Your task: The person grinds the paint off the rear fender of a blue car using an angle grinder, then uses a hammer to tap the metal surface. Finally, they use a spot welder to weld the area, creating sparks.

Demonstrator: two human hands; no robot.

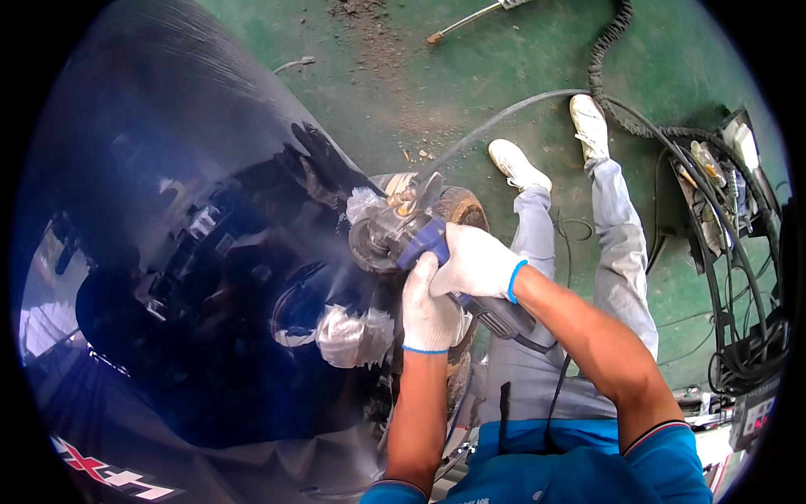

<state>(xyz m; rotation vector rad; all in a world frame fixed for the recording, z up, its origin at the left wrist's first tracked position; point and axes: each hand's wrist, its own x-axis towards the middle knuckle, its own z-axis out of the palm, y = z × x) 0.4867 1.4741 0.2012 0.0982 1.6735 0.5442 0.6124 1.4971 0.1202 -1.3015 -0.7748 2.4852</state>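
Both my hands wear white knit gloves with blue cuffs and grip a blue and black angle grinder (pixel 502 316). My right hand (pixel 483 262) wraps over the grinder's body just behind its head. Lower and to the left, my left hand (pixel 426 309) is closed on the underside of the tool, its thumb up near the head. The grinder's round disc end (pixel 369 242) lies at the edge of a glossy dark blue vehicle body panel (pixel 210 336); whether it touches cannot be made out. Crumpled clear film (pixel 357 336) covers a patch beside my left hand.
Behind the grinder sits a tyre (pixel 463 206). A grey hose (pixel 520 105) arcs over the green floor (pixel 520 50) to a black corrugated hose (pixel 598 63). At right stands a cart (pixel 714 193) hung with cables. Dirt (pixel 378 50) and a metal rod (pixel 462 23) lie beyond.
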